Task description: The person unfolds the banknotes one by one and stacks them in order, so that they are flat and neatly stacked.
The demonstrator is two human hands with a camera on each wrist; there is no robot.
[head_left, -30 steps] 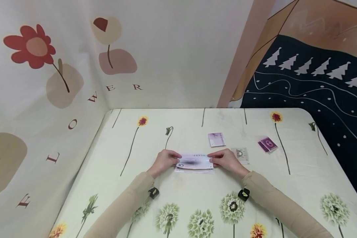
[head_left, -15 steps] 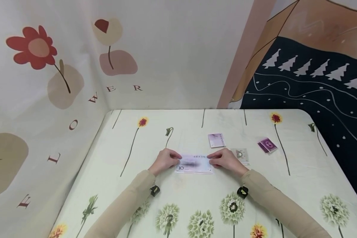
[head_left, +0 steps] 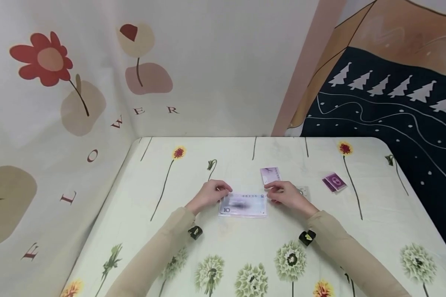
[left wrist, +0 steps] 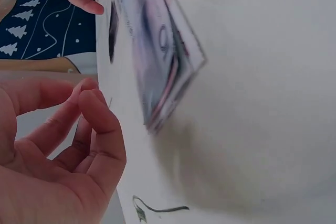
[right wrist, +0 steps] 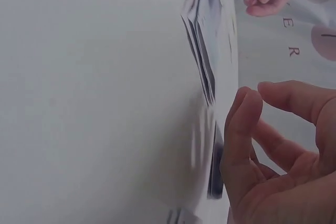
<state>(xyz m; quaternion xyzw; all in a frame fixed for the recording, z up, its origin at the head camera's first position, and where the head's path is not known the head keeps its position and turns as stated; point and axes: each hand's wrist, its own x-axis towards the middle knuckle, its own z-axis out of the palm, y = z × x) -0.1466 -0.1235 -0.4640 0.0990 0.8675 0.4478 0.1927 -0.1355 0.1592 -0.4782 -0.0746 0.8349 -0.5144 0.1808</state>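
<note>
A stack of pale purple banknotes (head_left: 243,205), marked 10, lies flat on the table between the hands. Its layered edges fan apart slightly in the left wrist view, where the stack (left wrist: 149,45) is blurred. By the stack's upper left corner is the left hand (head_left: 208,195), its thumb and index tips together with nothing seen between them. The right hand (head_left: 288,196) hovers at the upper right corner, fingers loosely bent. A small gap shows between thumb and index fingertips (right wrist: 247,106) in the right wrist view. Both hands hold nothing.
A smaller purple note-like piece (head_left: 269,175) lies behind the right hand. A grey printed stack (head_left: 304,191) is partly hidden by that hand. Dark purple folded pieces (head_left: 335,181) lie farther right. A flower-print cloth (head_left: 152,243) covers the table; curtains stand behind.
Both hands held the top banknote by its ends and lowered it onto the stack. They have let go and lifted slightly, the right hand shifting right over the grey pieces.
</note>
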